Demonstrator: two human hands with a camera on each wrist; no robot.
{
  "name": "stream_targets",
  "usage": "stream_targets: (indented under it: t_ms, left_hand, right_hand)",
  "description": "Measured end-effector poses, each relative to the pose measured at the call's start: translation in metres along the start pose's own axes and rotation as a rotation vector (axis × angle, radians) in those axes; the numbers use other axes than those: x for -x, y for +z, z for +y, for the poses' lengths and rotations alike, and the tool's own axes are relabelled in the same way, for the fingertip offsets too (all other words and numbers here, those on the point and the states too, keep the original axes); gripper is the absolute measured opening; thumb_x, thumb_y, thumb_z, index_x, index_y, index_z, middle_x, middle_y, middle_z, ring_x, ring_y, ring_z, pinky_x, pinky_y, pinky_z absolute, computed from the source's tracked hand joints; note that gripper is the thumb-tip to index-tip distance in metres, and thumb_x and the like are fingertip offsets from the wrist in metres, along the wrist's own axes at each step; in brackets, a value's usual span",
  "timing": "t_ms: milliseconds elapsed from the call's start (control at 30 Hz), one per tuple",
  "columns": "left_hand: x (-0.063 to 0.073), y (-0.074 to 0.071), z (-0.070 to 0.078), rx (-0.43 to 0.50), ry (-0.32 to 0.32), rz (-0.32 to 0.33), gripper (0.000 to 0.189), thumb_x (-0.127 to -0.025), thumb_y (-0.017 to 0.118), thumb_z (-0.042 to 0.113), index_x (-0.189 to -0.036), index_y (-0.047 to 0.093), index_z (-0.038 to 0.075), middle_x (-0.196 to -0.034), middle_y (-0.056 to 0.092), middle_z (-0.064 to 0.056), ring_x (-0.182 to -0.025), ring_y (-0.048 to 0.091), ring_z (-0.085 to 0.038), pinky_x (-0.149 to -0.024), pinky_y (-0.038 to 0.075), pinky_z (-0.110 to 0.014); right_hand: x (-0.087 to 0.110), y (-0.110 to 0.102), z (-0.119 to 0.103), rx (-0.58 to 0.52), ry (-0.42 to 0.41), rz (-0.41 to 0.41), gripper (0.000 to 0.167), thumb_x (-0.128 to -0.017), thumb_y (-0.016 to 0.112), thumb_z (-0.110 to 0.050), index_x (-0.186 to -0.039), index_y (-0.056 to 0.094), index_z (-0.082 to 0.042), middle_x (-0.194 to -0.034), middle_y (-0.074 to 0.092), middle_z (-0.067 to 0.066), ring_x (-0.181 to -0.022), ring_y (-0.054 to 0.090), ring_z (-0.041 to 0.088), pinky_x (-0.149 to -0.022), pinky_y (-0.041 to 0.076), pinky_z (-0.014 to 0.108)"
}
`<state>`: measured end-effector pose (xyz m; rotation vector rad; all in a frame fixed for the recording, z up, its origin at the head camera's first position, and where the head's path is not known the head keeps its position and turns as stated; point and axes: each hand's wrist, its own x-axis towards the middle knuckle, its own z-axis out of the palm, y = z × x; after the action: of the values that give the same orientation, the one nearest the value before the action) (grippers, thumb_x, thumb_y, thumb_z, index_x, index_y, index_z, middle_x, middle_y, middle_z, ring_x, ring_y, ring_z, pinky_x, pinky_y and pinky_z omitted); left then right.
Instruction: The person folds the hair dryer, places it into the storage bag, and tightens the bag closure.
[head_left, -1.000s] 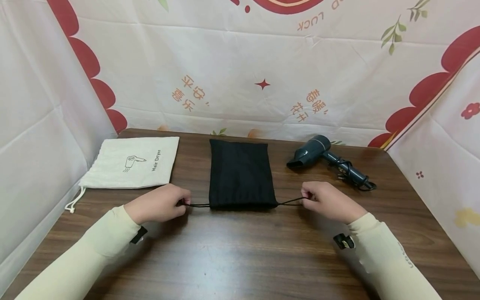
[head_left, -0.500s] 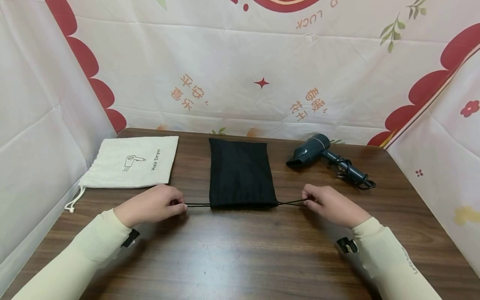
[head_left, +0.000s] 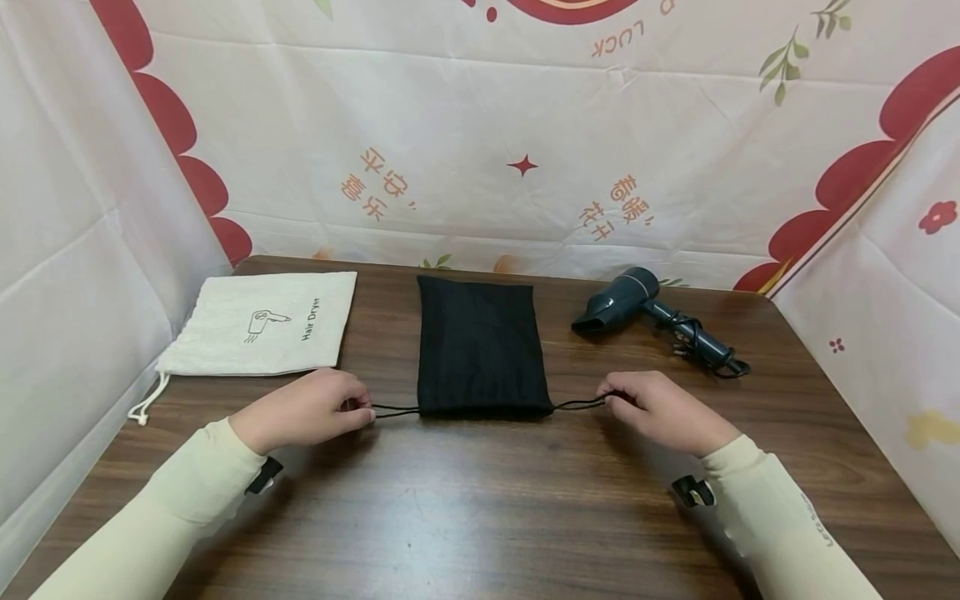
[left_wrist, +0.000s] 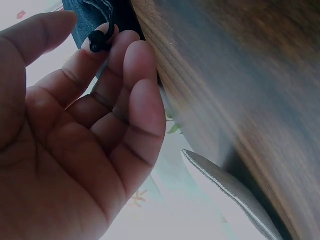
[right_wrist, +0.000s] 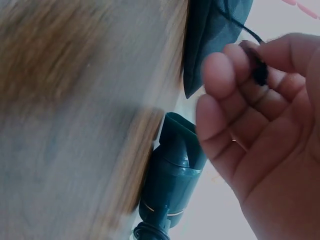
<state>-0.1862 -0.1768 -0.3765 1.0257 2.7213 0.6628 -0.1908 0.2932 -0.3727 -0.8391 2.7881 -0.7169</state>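
A black drawstring bag [head_left: 483, 350] lies flat at mid-table, its gathered edge toward me and a cord coming out at each side. Left of it, my left hand [head_left: 303, 410] has loosely bent fingers. The left cord's knot [left_wrist: 97, 42] rests at the index fingertip, and the thumb stands apart from it. On the other side, my right hand [head_left: 663, 410] pinches the right cord [right_wrist: 242, 27] between thumb and fingers, its dark knotted end [right_wrist: 259, 75] hanging inside the palm. Both cords run low over the table, slightly slack.
A cream drawstring pouch [head_left: 262, 325] printed "Hair Dryer" lies beyond my left hand. Behind my right hand is a dark teal hair dryer [head_left: 618, 302], its cable wound round the handle. Patterned cloth [head_left: 480, 125] walls the wooden table [head_left: 465, 508] at the back and sides.
My left hand has shifted slightly left and its thumb has come off the cord. The right hand has dropped slightly. Both cords have slackened, while the bag stays almost in place.
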Motion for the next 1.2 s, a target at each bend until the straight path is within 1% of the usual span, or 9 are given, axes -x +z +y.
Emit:
stream_targets:
  t_ms: [133, 200, 333, 500, 667, 767, 900, 1033, 1200]
  left_hand:
    - [-0.0003, 0.001, 0.0004, 0.001, -0.004, -0.008, 0.013, -0.093, 0.066, 0.016, -0.082, 0.071, 0.018, -0.07, 0.053, 0.014, -0.061, 0.045, -0.002, -0.06, 0.042, -0.025]
    - [-0.0003, 0.0015, 0.0002, -0.005, -0.005, -0.01, 0.013, -0.093, 0.067, 0.017, -0.081, 0.07, 0.019, -0.071, 0.053, 0.014, -0.062, 0.046, -0.002, -0.061, 0.042, -0.025]
    - [-0.0005, 0.0022, -0.0005, -0.012, 0.001, -0.006, 0.013, -0.093, 0.067, 0.017, -0.081, 0.069, 0.02, -0.071, 0.054, 0.015, -0.063, 0.046, -0.002, -0.061, 0.042, -0.025]
    - [-0.0011, 0.0023, -0.0012, -0.013, 0.016, 0.007, 0.012, -0.092, 0.068, 0.014, -0.082, 0.07, 0.019, -0.073, 0.055, 0.015, -0.064, 0.047, -0.002, -0.062, 0.044, -0.026]
    - [-0.0017, 0.0022, -0.001, -0.035, 0.012, 0.052, 0.013, -0.091, 0.068, 0.008, -0.082, 0.066, 0.018, -0.075, 0.057, 0.014, -0.067, 0.049, -0.004, -0.065, 0.046, -0.028]
    - [-0.0021, 0.0019, -0.0007, -0.03, -0.011, 0.1, 0.009, -0.09, 0.067, 0.004, -0.092, 0.068, 0.012, -0.08, 0.06, 0.01, -0.07, 0.053, -0.006, -0.068, 0.049, -0.032]
    - [-0.0011, 0.0006, -0.0011, -0.031, -0.023, 0.153, 0.017, -0.088, 0.067, 0.0, -0.105, 0.07, 0.005, -0.089, 0.066, 0.003, -0.078, 0.057, -0.009, -0.074, 0.051, -0.037]
    - [0.001, -0.0016, -0.0021, -0.05, -0.01, 0.172, 0.012, -0.087, 0.068, 0.0, -0.096, 0.071, 0.008, -0.085, 0.065, 0.006, -0.076, 0.056, -0.009, -0.072, 0.05, -0.036]
    - [0.0051, -0.003, -0.0037, -0.044, -0.007, 0.171, 0.012, -0.086, 0.068, 0.001, -0.088, 0.069, 0.013, -0.077, 0.057, 0.012, -0.07, 0.05, -0.007, -0.066, 0.046, -0.031]
  right_hand:
    - [0.0001, 0.0009, 0.0018, -0.06, 0.013, 0.012, 0.026, -0.101, 0.052, -0.004, -0.123, 0.062, -0.013, -0.082, 0.062, 0.0, -0.07, 0.058, 0.011, -0.064, 0.051, 0.028]
    - [-0.0001, 0.0015, 0.0029, -0.066, 0.007, 0.016, 0.025, -0.102, 0.051, -0.003, -0.12, 0.064, -0.014, -0.079, 0.06, 0.0, -0.069, 0.059, 0.012, -0.064, 0.052, 0.028]
    - [-0.0013, 0.0023, 0.0036, -0.008, -0.006, 0.052, 0.018, -0.097, 0.059, -0.004, -0.107, 0.067, -0.018, -0.085, 0.062, -0.006, -0.073, 0.056, 0.01, -0.065, 0.05, 0.027]
    - [-0.0022, 0.0022, 0.0019, 0.064, 0.027, 0.081, 0.012, -0.095, 0.064, -0.007, -0.102, 0.063, -0.016, -0.08, 0.056, -0.008, -0.069, 0.052, 0.009, -0.059, 0.045, 0.027]
    - [-0.0016, 0.0017, 0.0008, 0.097, 0.041, 0.081, 0.009, -0.096, 0.066, -0.012, -0.094, 0.06, -0.019, -0.076, 0.053, -0.009, -0.066, 0.05, 0.008, -0.057, 0.043, 0.026]
    - [-0.0019, 0.0023, 0.0015, 0.111, 0.034, 0.091, 0.013, -0.094, 0.068, -0.011, -0.091, 0.061, -0.021, -0.079, 0.054, -0.009, -0.068, 0.051, 0.009, -0.059, 0.044, 0.026]
    - [-0.0017, 0.0024, 0.0032, 0.129, 0.017, 0.102, 0.009, -0.094, 0.068, -0.01, -0.094, 0.065, -0.018, -0.084, 0.058, -0.01, -0.071, 0.052, 0.008, -0.062, 0.047, 0.027]
    - [0.0002, 0.0016, 0.0047, 0.157, -0.004, 0.096, 0.011, -0.095, 0.066, -0.008, -0.098, 0.069, -0.018, -0.088, 0.062, -0.01, -0.075, 0.054, 0.006, -0.066, 0.05, 0.028]
    - [0.0049, 0.0019, 0.0069, 0.188, 0.003, 0.082, 0.007, -0.095, 0.066, -0.009, -0.096, 0.069, -0.016, -0.086, 0.059, -0.01, -0.073, 0.052, 0.006, -0.065, 0.049, 0.028]
